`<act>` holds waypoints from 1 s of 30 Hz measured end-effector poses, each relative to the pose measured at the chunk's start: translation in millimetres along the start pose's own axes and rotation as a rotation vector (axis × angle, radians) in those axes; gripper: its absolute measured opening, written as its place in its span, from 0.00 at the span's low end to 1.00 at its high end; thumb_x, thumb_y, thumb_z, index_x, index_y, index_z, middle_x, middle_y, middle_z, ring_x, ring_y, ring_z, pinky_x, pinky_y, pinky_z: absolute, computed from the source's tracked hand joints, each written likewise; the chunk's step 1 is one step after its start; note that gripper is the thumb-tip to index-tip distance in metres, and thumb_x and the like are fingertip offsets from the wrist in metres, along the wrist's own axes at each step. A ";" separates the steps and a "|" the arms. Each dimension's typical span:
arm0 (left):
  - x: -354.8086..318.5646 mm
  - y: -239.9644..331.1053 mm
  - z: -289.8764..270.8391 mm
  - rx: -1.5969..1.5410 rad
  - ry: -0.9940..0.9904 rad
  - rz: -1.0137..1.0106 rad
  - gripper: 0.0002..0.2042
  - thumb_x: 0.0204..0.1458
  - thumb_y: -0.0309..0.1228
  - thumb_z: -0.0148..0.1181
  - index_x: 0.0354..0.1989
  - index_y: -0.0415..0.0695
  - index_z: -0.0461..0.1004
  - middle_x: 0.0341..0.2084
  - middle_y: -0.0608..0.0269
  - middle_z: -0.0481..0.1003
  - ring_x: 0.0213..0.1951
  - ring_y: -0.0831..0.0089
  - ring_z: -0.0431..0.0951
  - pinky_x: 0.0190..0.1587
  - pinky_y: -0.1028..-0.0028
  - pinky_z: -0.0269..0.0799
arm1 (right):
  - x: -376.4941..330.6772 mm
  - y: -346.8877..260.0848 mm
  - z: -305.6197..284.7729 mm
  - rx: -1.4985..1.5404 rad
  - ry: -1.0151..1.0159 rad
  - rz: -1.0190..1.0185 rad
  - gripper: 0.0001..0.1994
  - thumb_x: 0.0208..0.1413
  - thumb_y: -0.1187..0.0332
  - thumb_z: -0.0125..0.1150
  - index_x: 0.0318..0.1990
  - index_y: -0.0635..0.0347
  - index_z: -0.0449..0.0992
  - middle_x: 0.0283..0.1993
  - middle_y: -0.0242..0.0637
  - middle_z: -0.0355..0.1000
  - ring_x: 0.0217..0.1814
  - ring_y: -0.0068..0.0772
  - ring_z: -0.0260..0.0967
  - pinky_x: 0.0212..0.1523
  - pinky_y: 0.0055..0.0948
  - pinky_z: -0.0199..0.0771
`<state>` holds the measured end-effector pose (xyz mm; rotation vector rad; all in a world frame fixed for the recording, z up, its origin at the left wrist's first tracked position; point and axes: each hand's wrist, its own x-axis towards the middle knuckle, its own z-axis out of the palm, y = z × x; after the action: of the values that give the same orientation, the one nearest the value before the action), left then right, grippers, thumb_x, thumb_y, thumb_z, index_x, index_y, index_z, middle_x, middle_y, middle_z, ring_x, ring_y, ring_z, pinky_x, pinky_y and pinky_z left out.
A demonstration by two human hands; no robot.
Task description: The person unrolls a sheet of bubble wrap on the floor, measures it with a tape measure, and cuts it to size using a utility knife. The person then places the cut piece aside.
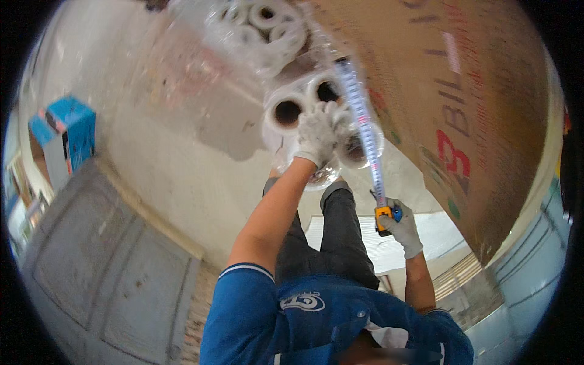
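Observation:
My right hand (404, 230), in a pale work glove, is closed around a yellow and black tape measure (383, 218) with a blue part on it. Its long pale blade (362, 125) runs out beyond the rolls, along the side of a large brown cardboard box (486, 128). My left hand (317, 132), also gloved, is on a bundle of white film rolls (285, 113) in clear plastic, between their dark core holes. Its fingers look curled onto the bundle; their tips are partly hidden.
More wrapped rolls (267, 33) lie farther off. A blue and white carton (70, 137) stands at the left, by a grey panelled surface (115, 261). The concrete floor (176, 164) has a dark damp-looking patch. Light blue panels (529, 267) are at the right.

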<state>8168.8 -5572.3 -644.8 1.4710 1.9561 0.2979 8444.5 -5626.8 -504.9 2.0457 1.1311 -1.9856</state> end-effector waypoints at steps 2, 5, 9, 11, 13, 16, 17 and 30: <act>26.6 13.3 4.4 -0.145 0.229 0.182 0.21 0.46 0.38 0.64 0.47 0.42 0.70 0.44 0.47 0.70 0.40 0.50 0.73 0.46 0.55 0.68 | -0.1 3.3 4.8 -0.124 0.015 0.070 0.21 0.44 0.67 0.74 0.45 0.62 0.75 0.39 0.34 0.75 0.38 0.22 0.71 0.42 0.25 0.74; 58.5 34.1 10.0 0.016 0.421 0.389 0.24 0.43 0.37 0.64 0.51 0.47 0.70 0.49 0.48 0.68 0.48 0.50 0.68 0.53 0.49 0.62 | -2.2 9.7 11.4 -0.220 -0.006 -0.214 0.23 0.40 0.64 0.76 0.45 0.60 0.76 0.44 0.40 0.74 0.44 0.33 0.73 0.47 0.30 0.73; 89.4 21.9 25.7 0.422 0.216 0.457 0.28 0.47 0.44 0.60 0.60 0.54 0.68 0.62 0.55 0.63 0.58 0.47 0.64 0.56 0.49 0.60 | -3.9 12.1 19.1 -0.161 -0.059 -0.514 0.22 0.40 0.58 0.73 0.45 0.55 0.78 0.42 0.42 0.73 0.45 0.44 0.73 0.49 0.38 0.72; 91.7 -3.7 37.0 0.632 -0.085 0.440 0.25 0.49 0.43 0.60 0.58 0.55 0.72 0.64 0.59 0.62 0.58 0.49 0.66 0.54 0.53 0.65 | -4.6 12.5 20.2 -0.168 -0.065 -0.493 0.23 0.41 0.56 0.71 0.45 0.55 0.77 0.42 0.43 0.73 0.46 0.45 0.72 0.50 0.39 0.71; 77.3 -34.2 48.9 0.668 -0.227 0.481 0.20 0.50 0.40 0.60 0.53 0.53 0.76 0.63 0.60 0.63 0.58 0.51 0.68 0.54 0.55 0.67 | -5.0 12.9 19.3 -0.146 -0.035 -0.528 0.22 0.43 0.53 0.69 0.45 0.53 0.78 0.41 0.43 0.73 0.45 0.45 0.72 0.49 0.40 0.71; 41.0 -68.2 65.6 0.507 -0.214 0.486 0.19 0.50 0.37 0.61 0.52 0.49 0.76 0.62 0.56 0.64 0.57 0.50 0.68 0.53 0.57 0.68 | -6.8 17.8 15.3 -0.123 0.000 -0.428 0.22 0.43 0.52 0.69 0.44 0.51 0.78 0.39 0.43 0.73 0.43 0.45 0.72 0.46 0.39 0.71; 31.1 -73.6 68.4 0.502 -0.219 0.471 0.19 0.50 0.36 0.61 0.52 0.49 0.75 0.62 0.55 0.64 0.56 0.50 0.69 0.53 0.58 0.69 | -5.4 16.1 16.2 -0.163 -0.023 -0.361 0.20 0.42 0.51 0.69 0.42 0.49 0.79 0.35 0.41 0.72 0.39 0.44 0.71 0.44 0.39 0.70; 38.7 -53.4 -22.5 -0.321 0.859 -0.204 0.14 0.57 0.30 0.60 0.50 0.40 0.70 0.52 0.46 0.67 0.45 0.63 0.74 0.42 0.67 0.73 | -14.1 43.7 14.4 0.026 -0.122 -0.196 0.23 0.41 0.62 0.74 0.46 0.62 0.78 0.41 0.41 0.74 0.43 0.35 0.73 0.49 0.32 0.71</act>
<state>8108.0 -5550.4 -671.2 0.9842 2.5128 1.2471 8457.6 -5672.3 -513.3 1.8600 1.3316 -2.1897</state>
